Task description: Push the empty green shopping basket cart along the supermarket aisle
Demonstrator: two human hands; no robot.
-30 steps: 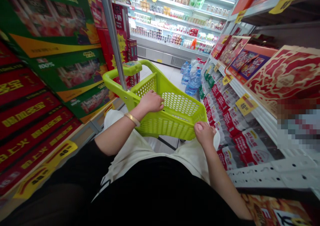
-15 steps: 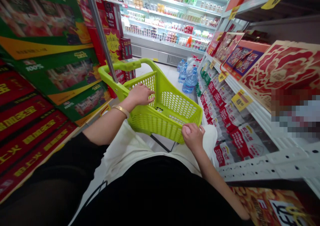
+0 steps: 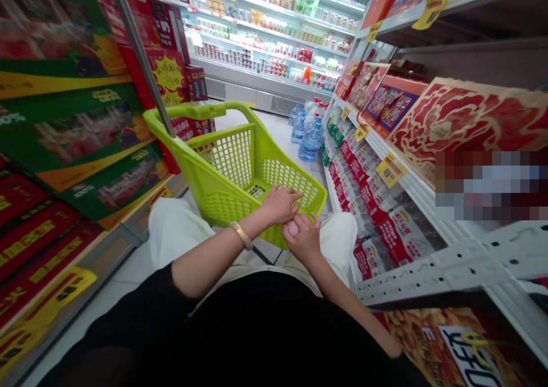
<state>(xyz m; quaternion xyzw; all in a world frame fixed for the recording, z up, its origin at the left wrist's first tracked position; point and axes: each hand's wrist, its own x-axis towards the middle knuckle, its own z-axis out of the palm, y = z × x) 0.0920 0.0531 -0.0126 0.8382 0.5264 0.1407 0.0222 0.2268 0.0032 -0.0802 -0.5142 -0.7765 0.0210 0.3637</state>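
Chiller (image 3: 244,85) bright — green cartons (image 3: 96,123) blurred, frame edges stretched.

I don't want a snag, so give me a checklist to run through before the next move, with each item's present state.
1. Basket open side up: ok.
2. Both hands at the basket: ok; the left hand and right hand are close together at its near edge.
3. Firm grip on the basket: cannot tell; finger contact is partly hidden.
4. Metal pole apart from both hands: ok; it meets the basket's left end.
5. Floor beyond the basket free of goods: not ok; water bottles stand there.
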